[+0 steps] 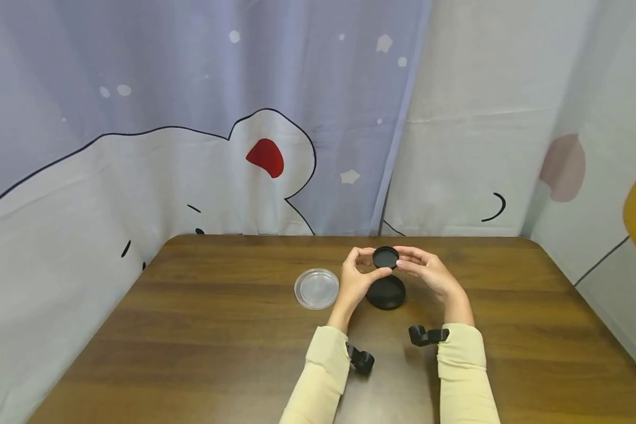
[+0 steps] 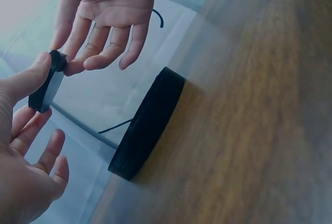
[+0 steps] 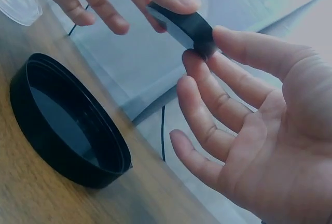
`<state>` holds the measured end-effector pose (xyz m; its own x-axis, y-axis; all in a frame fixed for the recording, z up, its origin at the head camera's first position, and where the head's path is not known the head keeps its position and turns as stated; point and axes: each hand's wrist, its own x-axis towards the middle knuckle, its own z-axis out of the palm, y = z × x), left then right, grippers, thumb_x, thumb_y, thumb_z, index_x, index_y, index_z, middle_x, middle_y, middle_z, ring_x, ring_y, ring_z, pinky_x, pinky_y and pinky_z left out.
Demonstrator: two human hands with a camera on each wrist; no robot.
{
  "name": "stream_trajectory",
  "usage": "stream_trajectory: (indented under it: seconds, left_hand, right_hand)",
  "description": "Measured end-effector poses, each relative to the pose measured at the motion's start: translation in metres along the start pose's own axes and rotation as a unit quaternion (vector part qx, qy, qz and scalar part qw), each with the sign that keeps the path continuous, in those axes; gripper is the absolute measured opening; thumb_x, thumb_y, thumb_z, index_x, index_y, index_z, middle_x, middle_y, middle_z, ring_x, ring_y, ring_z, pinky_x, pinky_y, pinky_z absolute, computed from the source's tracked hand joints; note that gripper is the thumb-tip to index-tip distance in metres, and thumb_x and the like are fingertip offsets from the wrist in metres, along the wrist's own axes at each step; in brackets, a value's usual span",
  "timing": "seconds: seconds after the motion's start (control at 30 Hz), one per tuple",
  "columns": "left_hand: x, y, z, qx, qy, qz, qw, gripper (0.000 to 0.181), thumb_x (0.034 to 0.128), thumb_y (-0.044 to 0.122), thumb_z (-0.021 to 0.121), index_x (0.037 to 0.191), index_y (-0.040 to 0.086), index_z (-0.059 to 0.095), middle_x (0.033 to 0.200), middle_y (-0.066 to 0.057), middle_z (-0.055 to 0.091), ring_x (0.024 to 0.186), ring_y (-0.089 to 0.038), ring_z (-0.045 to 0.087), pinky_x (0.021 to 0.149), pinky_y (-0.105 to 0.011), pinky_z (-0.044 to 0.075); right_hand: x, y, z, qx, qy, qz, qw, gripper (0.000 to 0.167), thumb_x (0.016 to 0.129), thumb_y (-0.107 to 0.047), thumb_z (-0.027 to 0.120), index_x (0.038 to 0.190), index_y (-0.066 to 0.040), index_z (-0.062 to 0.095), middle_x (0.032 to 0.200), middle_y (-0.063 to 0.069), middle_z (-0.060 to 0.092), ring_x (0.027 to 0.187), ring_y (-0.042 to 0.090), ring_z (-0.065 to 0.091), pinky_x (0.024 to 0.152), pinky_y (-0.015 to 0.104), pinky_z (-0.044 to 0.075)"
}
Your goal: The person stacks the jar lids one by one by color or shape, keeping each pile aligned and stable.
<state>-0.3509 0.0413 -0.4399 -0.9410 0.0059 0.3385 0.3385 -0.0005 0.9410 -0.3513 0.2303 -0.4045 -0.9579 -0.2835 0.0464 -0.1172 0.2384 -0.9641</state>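
A small round black lid (image 1: 386, 257) is held up between both hands, its hollow side facing the head camera. My left hand (image 1: 354, 281) pinches it between thumb and fingers on the left and lower edge. On the right edge, my right hand (image 1: 431, 274) grips it with thumb and fingertips; the other fingers are spread, as the right wrist view shows. Pale material shows on one side of the small lid (image 3: 184, 27). Below the hands a larger round black lid (image 3: 52, 156) lies on the table, hollow side up.
To the left of the left hand, a clear round plastic dish (image 1: 318, 288) lies on the brown wooden table (image 1: 217, 330). A printed curtain (image 1: 191, 176) hangs behind the table's far edge. Each sleeve carries a small black wrist camera (image 1: 361, 360).
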Motion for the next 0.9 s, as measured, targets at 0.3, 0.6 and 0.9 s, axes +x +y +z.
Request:
stream_trajectory:
  seconds: [0.3,0.6,0.9]
  left_hand:
    - [-0.005,-0.002,-0.006,0.045,-0.038,-0.057,0.9966,0.05,0.0714,0.011,0.086,0.113,0.003,0.059,0.115,-0.013,0.063,0.1,-0.022,0.054,0.085,-0.03,0.046]
    - [-0.008,-0.006,-0.011,0.112,-0.091,-0.072,0.9869,0.067,0.0717,0.017,0.086,0.131,0.003,0.059,0.113,-0.008,0.063,0.101,-0.016,0.054,0.089,-0.031,0.047]
    - [-0.009,-0.008,-0.013,0.151,-0.116,-0.093,0.9773,0.061,0.071,0.022,0.087,0.126,0.008,0.065,0.124,-0.009,0.06,0.112,-0.02,0.045,0.099,-0.041,0.042]
  right_hand:
    - [-0.002,0.008,-0.004,-0.055,-0.033,0.014,0.9978,0.053,0.094,-0.023,0.063,0.139,0.002,0.049,0.133,0.021,0.059,0.101,0.003,0.06,0.092,0.036,0.046]
    - [-0.003,0.02,-0.001,-0.058,-0.053,0.04,0.9961,0.052,0.093,-0.023,0.065,0.138,0.0,0.052,0.139,0.021,0.055,0.106,0.002,0.055,0.093,0.03,0.042]
    - [0.001,0.031,-0.001,-0.065,-0.073,0.052,0.9938,0.053,0.093,-0.023,0.065,0.138,0.0,0.051,0.142,0.026,0.049,0.094,0.009,0.05,0.077,0.029,0.041]
